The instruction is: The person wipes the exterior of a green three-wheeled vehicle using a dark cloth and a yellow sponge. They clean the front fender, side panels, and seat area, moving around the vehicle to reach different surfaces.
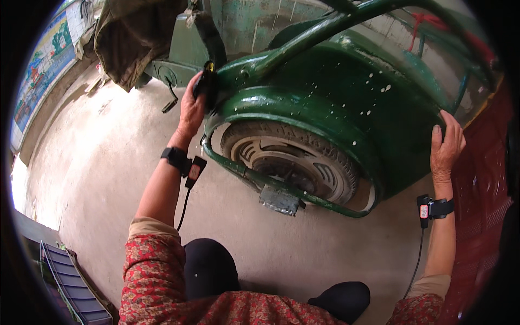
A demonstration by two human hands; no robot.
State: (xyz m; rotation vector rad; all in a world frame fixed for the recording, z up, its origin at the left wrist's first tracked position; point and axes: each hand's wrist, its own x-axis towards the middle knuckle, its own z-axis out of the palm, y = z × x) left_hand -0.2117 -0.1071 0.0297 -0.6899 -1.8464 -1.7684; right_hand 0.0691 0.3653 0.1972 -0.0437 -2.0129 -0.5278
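Observation:
A green tricycle body (390, 118) with pale specks stands before me. Its rear wheel (284, 162) shows under a rounded fender, with a green tube guard (260, 176) around the wheel's outer side. My left hand (193, 101) is at the front end of the fender, fingers around a dark object (206, 83) with a yellow spot, too blurred to name. At the body's far-right edge, my right hand (447, 140) rests with its fingertips on the rim and grips nothing visible. A grey block (280, 200) is fixed at the guard's lower side.
A crank pedal (170, 106) juts out at the upper left beneath a brown cloth (126, 40). Dark red patterned panels (475, 195) stand close on the right. A tiled picture wall (44, 81) borders the concrete floor (101, 162) on the left; a ridged grey panel (77, 284) is at lower left.

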